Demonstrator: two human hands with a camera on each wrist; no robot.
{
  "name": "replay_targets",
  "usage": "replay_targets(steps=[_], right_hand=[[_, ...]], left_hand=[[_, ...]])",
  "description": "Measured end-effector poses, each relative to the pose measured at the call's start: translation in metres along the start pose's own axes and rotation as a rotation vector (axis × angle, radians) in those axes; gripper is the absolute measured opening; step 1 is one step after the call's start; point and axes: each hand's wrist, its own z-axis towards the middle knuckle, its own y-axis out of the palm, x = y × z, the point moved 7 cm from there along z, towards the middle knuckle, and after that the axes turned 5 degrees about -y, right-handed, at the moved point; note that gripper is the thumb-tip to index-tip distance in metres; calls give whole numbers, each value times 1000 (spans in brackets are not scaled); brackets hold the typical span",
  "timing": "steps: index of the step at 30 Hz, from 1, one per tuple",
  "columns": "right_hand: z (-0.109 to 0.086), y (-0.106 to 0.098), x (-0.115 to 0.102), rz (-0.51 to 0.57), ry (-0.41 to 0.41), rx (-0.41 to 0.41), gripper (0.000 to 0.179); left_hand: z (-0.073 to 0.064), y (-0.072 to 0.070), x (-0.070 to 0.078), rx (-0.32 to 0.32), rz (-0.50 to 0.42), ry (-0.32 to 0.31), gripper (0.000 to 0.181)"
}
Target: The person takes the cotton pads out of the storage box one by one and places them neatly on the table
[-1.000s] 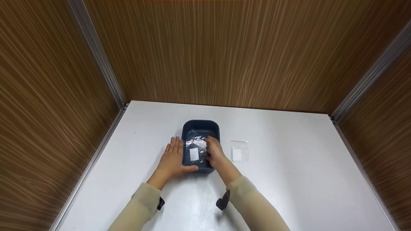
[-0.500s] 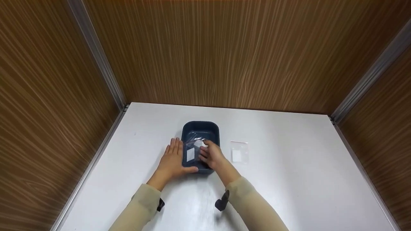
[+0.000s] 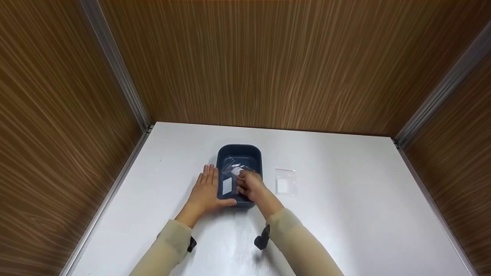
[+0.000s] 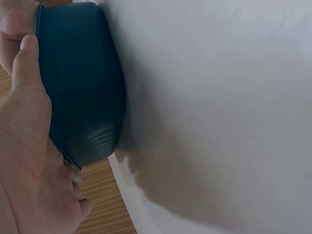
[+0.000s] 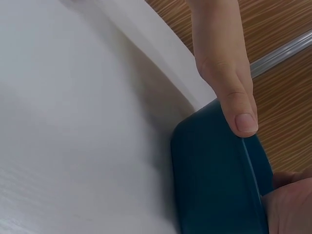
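A dark blue rectangular bin [image 3: 239,149] stands on the white table. My left hand [image 3: 205,193] lies along its left side with straight fingers, the thumb over the near rim; the bin's outer wall [image 4: 80,78] fills the left wrist view's upper left. Inside the bin are clear zip bags with white pieces; one white rectangle [image 3: 227,186] shows left of my right hand [image 3: 251,186]. That hand reaches in over the right rim, fingers curled, pinching a clear zip bag with a white piece [image 3: 237,171] by its fingertips. The bin wall hides those fingertips in the right wrist view.
Another clear zip bag [image 3: 286,182] with a white piece lies flat on the table [image 3: 345,199], right of the bin. Wood-patterned panels [image 3: 253,65] rise at the back and both sides. Metal strips [image 3: 117,65] run along the corners.
My right hand has shifted slightly left within the bin, and its fingers have curled in more. The white rectangle inside has moved left and tilted. My left hand has stayed put.
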Motion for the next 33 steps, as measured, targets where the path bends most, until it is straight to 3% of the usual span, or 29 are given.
replay_targets(steps=[3, 7, 10, 24, 33], right_hand=[[1, 5, 1, -31, -16, -29, 8], [-1, 5, 2, -87, -28, -43, 41], [-1, 3, 3, -122, -39, -34, 50], [2, 9, 4, -192, -81, -57, 46], [2, 7, 0, -124, -87, -73, 53]], left_hand=[[-1, -1, -2, 5, -8, -5, 138], [0, 0, -3, -2, -3, -5, 137], [-1, 2, -2, -18, -4, -3, 137], [1, 3, -3, -9, 16, -13, 140], [1, 2, -1, -20, 11, -11, 141]])
